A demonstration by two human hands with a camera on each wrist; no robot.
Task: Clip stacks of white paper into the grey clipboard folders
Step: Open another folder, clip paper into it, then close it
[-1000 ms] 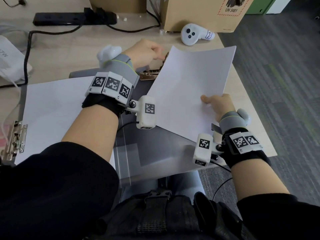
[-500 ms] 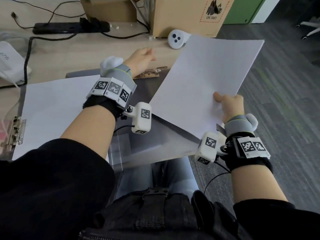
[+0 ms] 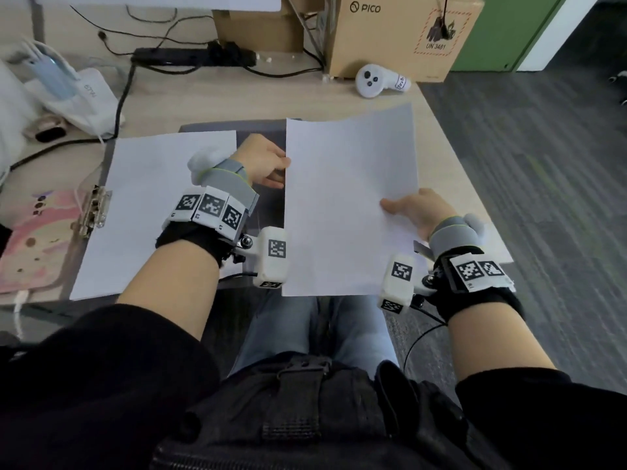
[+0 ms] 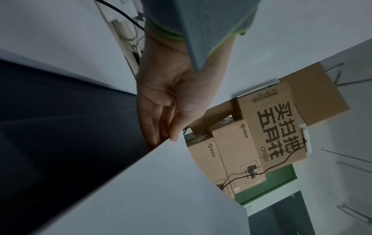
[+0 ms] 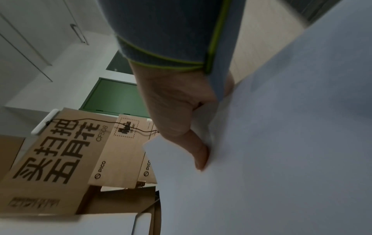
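I hold a stack of white paper [image 3: 346, 205] just above an open grey clipboard folder [image 3: 237, 125] in the middle of the desk. My left hand [image 3: 283, 169] pinches the stack's left edge, thumb on top and fingers underneath, as the left wrist view shows [image 4: 171, 138]. My right hand [image 3: 390, 206] grips the right edge with the thumb [image 5: 199, 154] pressed on the top sheet. The folder's clip is hidden. A second clipboard [image 3: 101, 164] to the left carries paper [image 3: 156, 205] under its metal clip [image 3: 96, 210].
A white controller [image 3: 376, 79] and cardboard boxes [image 3: 400, 32] stand at the back. A power strip [image 3: 190, 57] with cables and a white bag [image 3: 81, 93] lie at the back left, a pink pad [image 3: 30, 239] at the left. The desk's right edge [image 3: 475, 198] drops to carpet.
The stack has swung from a raised tilt on the right to lie squarer and lower over the folder. My left hand left the folder's clip and took hold of the stack's left edge.
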